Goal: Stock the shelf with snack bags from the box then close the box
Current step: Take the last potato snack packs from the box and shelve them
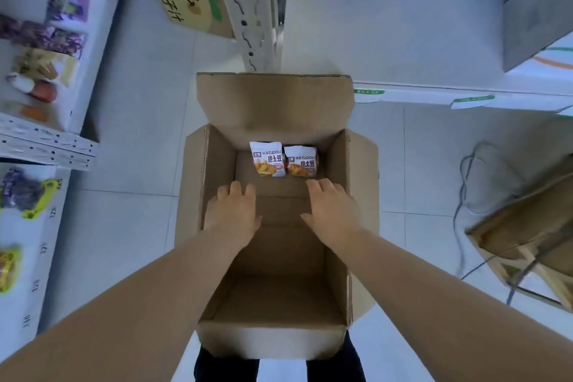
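Hovering in box (217, 183), left hand (234, 211), right hand (333, 211) open-fingered; snack bags (268, 160) ahead; shelf (102, 49) left.

I see a pale tiled floor (124, 226) carrying the open cardboard box (273, 341), which stands directly under my left grip (232, 211) and right grip (333, 211). Well to the right of the right grip, a grey cable (465, 189) lies on the tiles. Left of the left grip, the white shelf (28, 232) carries snack bags (24, 192).
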